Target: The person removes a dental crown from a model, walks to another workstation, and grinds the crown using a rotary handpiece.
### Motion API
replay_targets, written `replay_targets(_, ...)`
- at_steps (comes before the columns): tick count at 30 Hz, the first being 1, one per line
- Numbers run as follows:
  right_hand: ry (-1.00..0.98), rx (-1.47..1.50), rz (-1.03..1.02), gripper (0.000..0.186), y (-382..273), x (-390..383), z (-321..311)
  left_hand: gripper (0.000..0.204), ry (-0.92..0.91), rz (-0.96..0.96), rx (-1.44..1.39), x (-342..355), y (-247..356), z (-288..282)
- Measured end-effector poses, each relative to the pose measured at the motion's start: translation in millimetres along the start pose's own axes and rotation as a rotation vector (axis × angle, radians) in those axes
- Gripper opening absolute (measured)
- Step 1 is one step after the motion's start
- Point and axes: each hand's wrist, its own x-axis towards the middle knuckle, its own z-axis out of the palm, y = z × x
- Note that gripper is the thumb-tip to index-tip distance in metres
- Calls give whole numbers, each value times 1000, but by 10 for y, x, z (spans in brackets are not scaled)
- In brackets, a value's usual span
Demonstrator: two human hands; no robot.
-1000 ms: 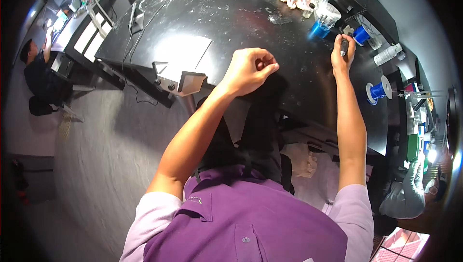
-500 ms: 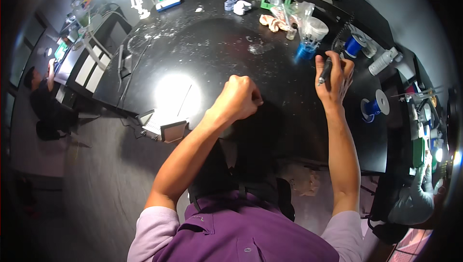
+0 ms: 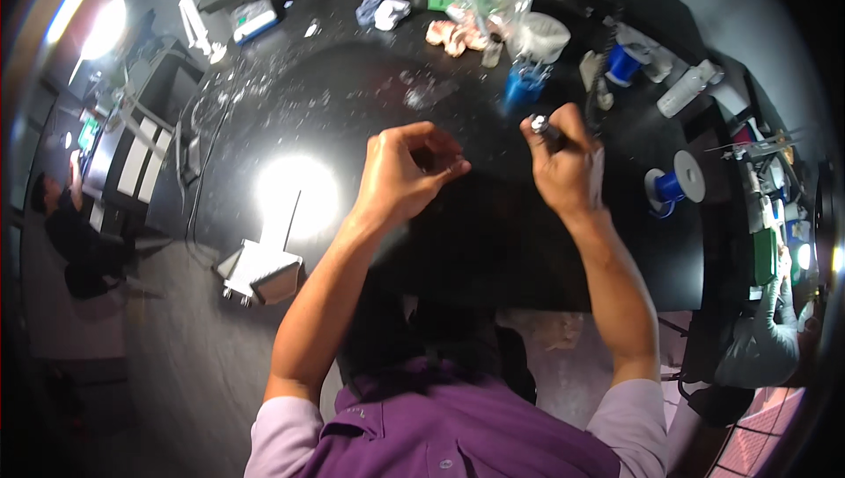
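Note:
My left hand is raised over the black bench, thumb and fingertips pinched; whatever is between them is too small to make out. To its right, my right hand grips a dark pen-like handpiece with a silver tip. A coiled cord runs behind it. A blue cup stands just beyond the right hand, and a spool of blue line lies at its right. A bright, glaring plate with a metal fixture sits at the left front edge.
Crumpled cloths, bags, a white tub and a second spool line the back, with a white bottle at right and a lamp arm at left. Co-workers sit at far left and far right.
Since a second ago, my right hand has moved left and down, turning the handpiece inward. My left hand has shifted slightly left. The view has also tilted, showing more of the back shelf.

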Motion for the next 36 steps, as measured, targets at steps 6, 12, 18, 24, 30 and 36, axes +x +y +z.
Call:
replay_targets(6, -230, 185, 161, 30, -168, 135, -310, 13, -139, -44, -839, 498, -42, 349)
replay_targets(12, -208, 153, 136, 22, 9, 86, -342, 24, -198, -71, -1055, 519, -44, 580)
replay_targets(18, -196, 227, 81, 17, -148, -42, -175, 21, -220, -55, -1151, 388, 18, 560)
replay_targets(24, -203, 275, 118, 19, -190, -20, -158, 19, -238, 13, -1079, 340, 27, 495)
replay_targets(30, -207, 253, 178, 21, -148, -14, -189, 20, -221, -5, -1086, 318, 80, 543)
replay_targets(36, -219, 231, 169, 21, -122, -34, -163, 18, -215, -52, -1061, 325, 85, 551)
